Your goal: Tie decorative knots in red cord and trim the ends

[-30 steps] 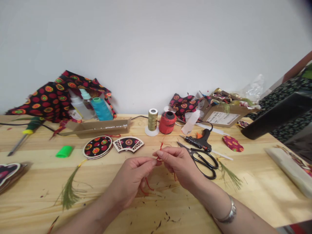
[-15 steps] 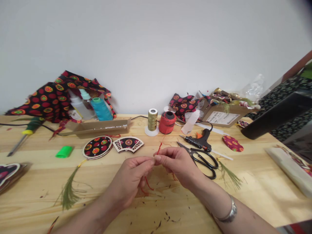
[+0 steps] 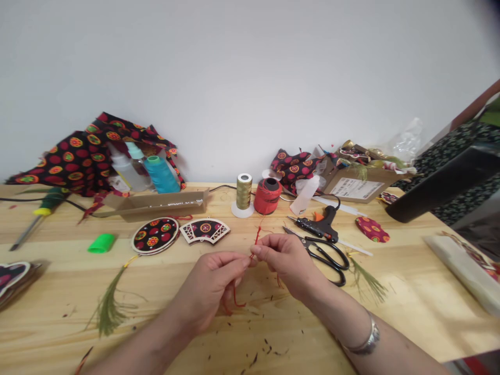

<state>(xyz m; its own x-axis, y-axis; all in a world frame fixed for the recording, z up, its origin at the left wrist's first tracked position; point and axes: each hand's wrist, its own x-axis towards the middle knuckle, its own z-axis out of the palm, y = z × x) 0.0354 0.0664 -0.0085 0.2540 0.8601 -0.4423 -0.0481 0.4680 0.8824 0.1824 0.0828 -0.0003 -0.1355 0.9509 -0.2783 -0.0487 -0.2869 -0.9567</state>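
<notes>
Head cam view: the left hand (image 3: 207, 284) and right hand (image 3: 287, 263) have their fingers (image 3: 245, 262) pinched tight on a red thread (image 3: 256, 240), just beside some black scissors (image 3: 326, 259).

Your left hand (image 3: 209, 289) and right hand (image 3: 287, 265) can pass toward you across the wooden desk (image 3: 406, 312), where only small dark scraps lie. To the right, the black-handled scissors (image 3: 326, 260) and glue gun (image 3: 316, 229) stand in the way. Straight ahead are the red thread spool (image 3: 267, 196) and gold thread spool (image 3: 244, 195). To the left, the fan-shaped ornament (image 3: 205, 230) and round fabric ornament (image 3: 155, 235) block the path.
</notes>
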